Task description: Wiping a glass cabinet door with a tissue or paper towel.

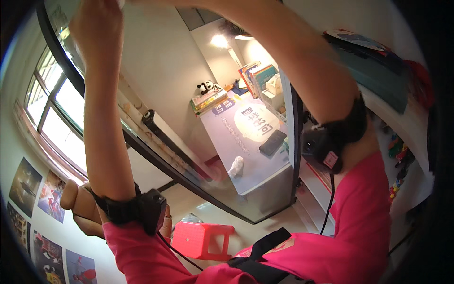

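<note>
Both arms reach up towards the top edge. Only the wrist and lower part of my left hand (99, 21) show at the top left; its fingers are cut off, and a small pale thing at the picture's edge lies against it. My right hand is out of view, its forearm crossing the top. Before me stands a large pane with a black frame (156, 156), either glass or a mirror; I cannot tell which. In or through it appear a desk with a printed mat (227, 131), a dark phone (272, 142), a crumpled white tissue (236, 166) and a lit desk lamp (220, 41).
A red plastic stool (191, 239) stands on the floor below the pane. To the left are a barred window (56, 96), a brown padded object (83, 206) and wall pictures (25, 186). Books (260, 76) and a toy panda (205, 87) are on the desk. Shelving (314, 198) stands at the right.
</note>
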The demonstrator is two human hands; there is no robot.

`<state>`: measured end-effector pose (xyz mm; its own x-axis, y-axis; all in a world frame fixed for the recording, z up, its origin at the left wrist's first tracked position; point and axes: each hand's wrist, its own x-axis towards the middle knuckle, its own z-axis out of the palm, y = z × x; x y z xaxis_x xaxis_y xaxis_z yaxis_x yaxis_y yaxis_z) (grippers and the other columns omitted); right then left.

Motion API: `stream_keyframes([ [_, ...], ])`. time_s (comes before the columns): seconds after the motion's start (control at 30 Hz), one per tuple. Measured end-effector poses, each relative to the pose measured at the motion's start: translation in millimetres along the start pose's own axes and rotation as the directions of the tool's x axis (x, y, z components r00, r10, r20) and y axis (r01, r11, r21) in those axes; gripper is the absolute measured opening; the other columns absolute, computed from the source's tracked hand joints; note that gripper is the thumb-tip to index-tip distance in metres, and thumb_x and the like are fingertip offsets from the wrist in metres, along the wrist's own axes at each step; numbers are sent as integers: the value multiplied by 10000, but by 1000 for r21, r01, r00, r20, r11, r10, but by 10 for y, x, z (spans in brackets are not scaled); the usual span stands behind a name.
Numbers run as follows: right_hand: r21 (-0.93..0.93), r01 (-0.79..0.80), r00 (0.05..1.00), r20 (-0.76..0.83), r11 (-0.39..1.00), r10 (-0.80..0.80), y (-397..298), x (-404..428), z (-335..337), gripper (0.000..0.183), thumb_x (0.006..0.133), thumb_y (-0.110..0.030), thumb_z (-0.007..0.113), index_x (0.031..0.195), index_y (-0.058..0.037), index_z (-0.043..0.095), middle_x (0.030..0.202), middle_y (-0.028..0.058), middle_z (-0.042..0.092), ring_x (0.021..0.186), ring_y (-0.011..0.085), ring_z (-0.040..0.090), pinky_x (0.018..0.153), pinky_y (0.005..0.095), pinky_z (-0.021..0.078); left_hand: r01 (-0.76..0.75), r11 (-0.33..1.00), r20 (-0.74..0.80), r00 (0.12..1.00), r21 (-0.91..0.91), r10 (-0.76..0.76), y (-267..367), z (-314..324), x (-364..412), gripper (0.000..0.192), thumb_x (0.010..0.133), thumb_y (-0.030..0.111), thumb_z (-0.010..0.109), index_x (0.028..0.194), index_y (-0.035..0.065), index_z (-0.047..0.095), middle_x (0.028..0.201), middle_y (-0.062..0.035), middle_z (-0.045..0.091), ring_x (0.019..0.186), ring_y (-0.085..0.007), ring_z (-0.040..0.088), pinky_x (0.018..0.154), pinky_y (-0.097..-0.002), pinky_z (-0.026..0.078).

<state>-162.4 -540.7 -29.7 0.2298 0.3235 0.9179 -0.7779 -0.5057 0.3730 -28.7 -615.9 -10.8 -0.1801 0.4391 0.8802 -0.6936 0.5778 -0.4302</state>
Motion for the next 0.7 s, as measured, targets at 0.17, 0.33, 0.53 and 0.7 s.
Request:
stream_keyframes([
  [0.17, -156, -58, 994, 78, 986, 71, 304, 125, 399, 233, 728, -73, 484, 944, -8, 541, 910, 175, 563, 872, 286, 542, 739, 335, 436, -236, 968, -301, 932, -83, 201, 248, 226, 41, 223, 659, -107, 508, 860, -11, 489, 833, -138, 482, 822, -270, 495, 736, -329, 413],
  [0.33, -277, 429, 891, -25, 860, -453, 702, -126, 327, 227, 734, -74, 481, 939, -6, 552, 950, 135, 569, 897, 263, 543, 751, 310, 452, -269, 959, -153, 955, -93, 254, 220, 282, -103, 170, 648, -130, 494, 775, -21, 528, 844, -127, 524, 820, -271, 514, 717, -329, 413],
  [0.53, -395, 456, 883, 93, 797, -459, 633, -350, 281, 237, 725, -73, 490, 941, -4, 559, 1042, 124, 543, 1004, 231, 499, 907, 353, 360, -37, 988, 81, 995, -147, 49, 229, 192, -354, 344, 637, -146, 478, 920, 20, 580, 1036, -108, 545, 1015, -231, 488, 861, -333, 383],
  [0.7, -422, 340, 939, 100, 840, -329, 411, -798, 171, 264, 749, -53, 469, 996, -13, 552, 1070, 128, 532, 1020, 212, 492, 941, 416, 306, -212, 977, 207, 957, 31, 202, 283, 79, -680, 429, 643, -145, 454, 1013, 42, 565, 1145, -97, 490, 1118, -234, 413, 993, -369, 250],
])
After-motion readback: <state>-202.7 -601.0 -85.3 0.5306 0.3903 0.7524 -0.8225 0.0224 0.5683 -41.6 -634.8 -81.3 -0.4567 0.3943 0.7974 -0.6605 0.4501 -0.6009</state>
